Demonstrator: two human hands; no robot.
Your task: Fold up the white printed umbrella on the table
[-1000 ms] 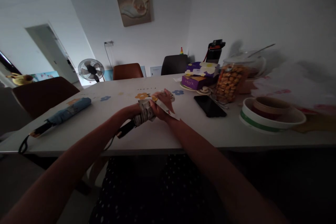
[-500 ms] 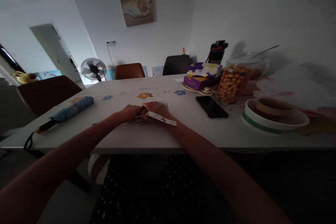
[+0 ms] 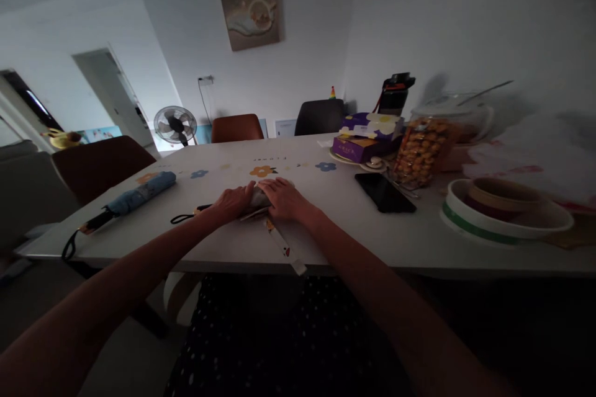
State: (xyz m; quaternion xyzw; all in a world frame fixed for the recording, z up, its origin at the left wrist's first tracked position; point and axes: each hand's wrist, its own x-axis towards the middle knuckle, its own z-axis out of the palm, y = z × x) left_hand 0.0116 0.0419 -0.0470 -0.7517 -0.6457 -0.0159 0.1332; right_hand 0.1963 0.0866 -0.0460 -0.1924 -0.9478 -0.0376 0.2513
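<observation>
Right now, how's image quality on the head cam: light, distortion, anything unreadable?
Head view: dim and underexposed, brightest at the doorway; wide-angle bending stretches the forearms and edges. Left hand and right hand press on a folded umbrella whose pattern is lost in shadow. No glare.

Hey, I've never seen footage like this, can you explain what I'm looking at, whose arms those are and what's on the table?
The camera sits on a person's head, looking forward and down, so the two bare arms are their own. The left hand and right hand press on a folded patterned umbrella lying on the white table; its strap trails toward the table edge. A blue folded umbrella lies to the left. To the right are a black phone, a snack jar, a purple box and a bowl.
</observation>
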